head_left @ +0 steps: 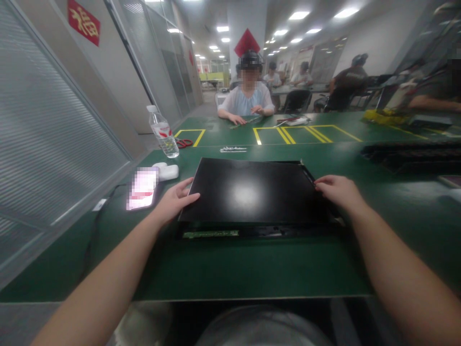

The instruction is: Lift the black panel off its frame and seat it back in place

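A glossy black display panel (248, 192) lies over a thin black frame (266, 231) on the green table. The frame shows beyond the panel along the front and right sides, and a green circuit board strip (211, 234) is visible at its front left. My left hand (177, 199) grips the panel's left edge, thumb on top and fingers at the side. At the right edge, my right hand (336, 189) has its thumb and forefinger pinched together; whether they hold the panel alone or the frame too, I cannot tell.
To the left are a lit phone (143, 188), a white case (167, 171), a water bottle (163, 132) and red-handled scissors (184, 142). Small white pieces (233, 149) lie beyond the panel. Dark stacked parts (406, 154) stand at right. A person (248, 98) works opposite.
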Tool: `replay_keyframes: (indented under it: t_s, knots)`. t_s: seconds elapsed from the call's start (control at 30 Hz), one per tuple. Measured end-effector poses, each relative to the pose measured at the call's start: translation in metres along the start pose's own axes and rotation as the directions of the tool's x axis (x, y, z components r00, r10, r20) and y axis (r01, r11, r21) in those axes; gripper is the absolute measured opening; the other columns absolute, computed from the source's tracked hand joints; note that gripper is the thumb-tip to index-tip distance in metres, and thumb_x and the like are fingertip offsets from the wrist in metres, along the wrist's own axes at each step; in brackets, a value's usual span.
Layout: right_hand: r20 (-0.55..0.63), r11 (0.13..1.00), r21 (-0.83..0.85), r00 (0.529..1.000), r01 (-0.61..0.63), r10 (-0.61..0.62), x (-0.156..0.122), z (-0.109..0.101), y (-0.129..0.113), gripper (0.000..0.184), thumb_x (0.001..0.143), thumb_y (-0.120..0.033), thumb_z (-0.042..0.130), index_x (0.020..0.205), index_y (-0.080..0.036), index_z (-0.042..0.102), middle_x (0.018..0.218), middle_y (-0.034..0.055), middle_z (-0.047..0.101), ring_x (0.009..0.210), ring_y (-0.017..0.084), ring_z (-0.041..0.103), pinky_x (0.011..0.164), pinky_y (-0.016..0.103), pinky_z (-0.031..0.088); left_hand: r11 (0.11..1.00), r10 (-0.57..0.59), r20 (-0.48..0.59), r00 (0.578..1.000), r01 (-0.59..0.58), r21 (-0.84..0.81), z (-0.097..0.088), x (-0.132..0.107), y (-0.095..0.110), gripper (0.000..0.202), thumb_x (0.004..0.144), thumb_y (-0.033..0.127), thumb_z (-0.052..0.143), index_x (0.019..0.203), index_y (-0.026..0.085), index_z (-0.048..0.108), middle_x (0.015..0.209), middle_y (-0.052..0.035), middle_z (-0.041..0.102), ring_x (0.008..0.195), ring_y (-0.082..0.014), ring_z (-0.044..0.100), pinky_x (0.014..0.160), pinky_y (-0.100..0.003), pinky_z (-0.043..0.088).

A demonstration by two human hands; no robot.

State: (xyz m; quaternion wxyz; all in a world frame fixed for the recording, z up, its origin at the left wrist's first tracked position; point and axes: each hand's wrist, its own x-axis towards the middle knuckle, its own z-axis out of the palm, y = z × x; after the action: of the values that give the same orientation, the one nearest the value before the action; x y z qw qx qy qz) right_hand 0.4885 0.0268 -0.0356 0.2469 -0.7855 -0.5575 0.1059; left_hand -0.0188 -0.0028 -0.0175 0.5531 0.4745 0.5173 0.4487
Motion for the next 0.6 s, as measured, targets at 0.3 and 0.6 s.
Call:
replay_keyframes:
  t_s: [0.3, 0.6]
  knots:
    - [0.015, 1.000, 0.029, 1.000, -0.008, 0.008, -0.0012, -0.0016, -0.0024, 0.027, 0.082, -0.033, 0.067, 0.098, -0.025, 0.087, 0.087, 0.0088, 0.082, 0.077, 0.027, 0.077, 0.078, 0.039, 0.060, 1.000, 0.004, 0.031, 1.000, -0.004, -0.003, -0.0006, -0.0002, 0.0000, 0.108, 0.076, 0.018, 0.097, 0.169, 0.013, 0.042, 0.109, -0.0146, 0.088, 0.090, -0.0287, 0.087, 0.086, -0.035, 0.071]
    - [-0.003, 1.000, 0.021, 1.000, 0.004, -0.004, -0.0024, -0.0012, -0.0040, 0.028, 0.083, -0.034, 0.067, 0.100, -0.025, 0.087, 0.086, 0.0089, 0.081, 0.082, 0.029, 0.077, 0.082, 0.041, 0.060, 1.000, 0.009, 0.048, 0.999, -0.009, -0.013, -0.0036, 0.0038, -0.0030, 0.105, 0.079, 0.015, 0.094, 0.170, 0.015, 0.040, 0.112, -0.0152, 0.088, 0.095, -0.0291, 0.087, 0.085, -0.035, 0.071]
